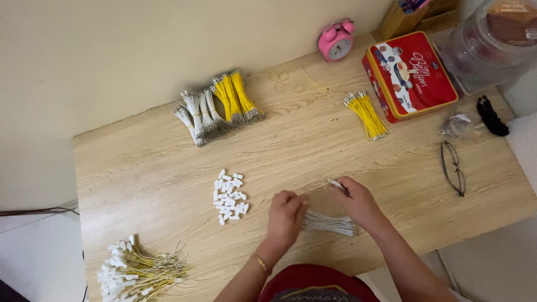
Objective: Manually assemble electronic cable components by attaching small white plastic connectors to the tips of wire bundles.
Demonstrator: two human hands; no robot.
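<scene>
Below, on a wooden table [168,168], both hands meet over white wires [330,222]. Left hand [285,215] is curled shut, contents unclear. Right hand [358,201] pinches some wire ends.

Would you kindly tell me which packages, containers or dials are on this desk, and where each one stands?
Biscuit tin: far right, rectangular, red with white lettering.
Plastic jar: far right corner, clear, round.
Small plastic bag: right, beside the tin, clear, crumpled.
Alarm clock: far edge, pink, round white dial.
</scene>
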